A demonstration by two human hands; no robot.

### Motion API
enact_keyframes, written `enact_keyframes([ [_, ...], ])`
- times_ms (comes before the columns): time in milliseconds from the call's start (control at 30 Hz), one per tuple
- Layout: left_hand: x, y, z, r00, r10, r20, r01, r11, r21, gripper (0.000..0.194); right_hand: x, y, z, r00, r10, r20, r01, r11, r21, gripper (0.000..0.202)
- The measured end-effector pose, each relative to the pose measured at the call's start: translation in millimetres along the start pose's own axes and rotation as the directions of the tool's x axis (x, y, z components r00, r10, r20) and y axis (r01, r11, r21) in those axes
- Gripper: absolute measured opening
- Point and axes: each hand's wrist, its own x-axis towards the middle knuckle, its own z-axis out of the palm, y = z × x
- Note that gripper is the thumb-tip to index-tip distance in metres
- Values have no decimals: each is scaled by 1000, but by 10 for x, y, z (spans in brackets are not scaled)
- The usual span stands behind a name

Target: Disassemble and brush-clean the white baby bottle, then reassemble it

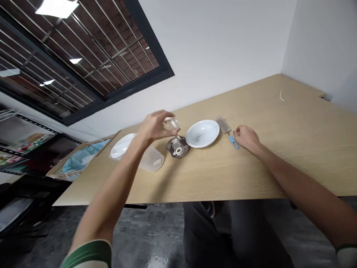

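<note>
1. The small clear piece (174,123) is in the air, just above and slightly left of the metal bowl (169,148). Its white part slants down to the right; blur leaves you unable to tell its exact long axis or which end leads.
2. Your left hand (153,127) grasps it, thumb below and the other fingers arched above, opening to the right. Your wrist is raised off the tabletop (212,178), the forearm slanting up from lower left.
3. Under it, the metal bowl holds small white and clear parts (178,147). The white dish (199,138) sits just right of that bowl, and the translucent container (152,159) lies left of it, partly behind your forearm.
4. Right of the dish, the brush (224,125) lies slantwise, head away from you, blue handle (233,142) toward you.
5. Your right hand (247,137) rests beside that handle, fingers curled inward; you cannot tell whether they hold anything. That forearm reaches in from lower right.
</note>
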Motion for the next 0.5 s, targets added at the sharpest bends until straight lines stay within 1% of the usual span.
enact_keyframes([
  [33,148,24,2,989,96,114,-108,989,98,50,4,7,-4,1000,1,-7,-1,1000,-1,29],
  [67,284,56,44,956,164,245,-205,967,151,46,9,15,-10,1000,2,-15,-2,1000,-3,30],
  [100,406,92,115,910,202,361,-278,945,173,40,15,24,-17,1000,3,-22,-3,1000,-6,30],
  [167,605,165,282,808,217,548,-366,914,177,29,26,40,-35,999,11,-32,-11,1000,-7,29],
  [200,685,198,350,777,222,589,-388,906,171,27,30,46,-46,999,14,-34,-14,1000,-5,29],
  [233,754,228,399,773,233,590,-400,901,168,27,33,50,-56,999,15,-35,-15,1000,-3,29],
  [300,856,286,440,817,264,513,-410,891,194,30,33,48,-77,999,8,-35,-8,1000,-3,29],
  [333,887,317,444,834,267,483,-416,879,233,34,31,44,-86,999,3,-36,-3,1000,-7,30],
  [367,904,352,448,833,256,491,-431,856,285,35,28,37,-95,999,-3,-38,2,1000,-14,30],
  [400,908,391,454,802,235,549,-469,816,337,35,24,29,-102,999,-7,-44,6,1000,-22,31],
  [467,882,472,477,687,180,704,-588,707,394,33,14,11,-113,998,-12,-54,10,999,-33,31],
  [500,862,507,489,632,158,759,-642,656,398,33,10,4,-116,998,-16,-57,14,999,-35,31],
])
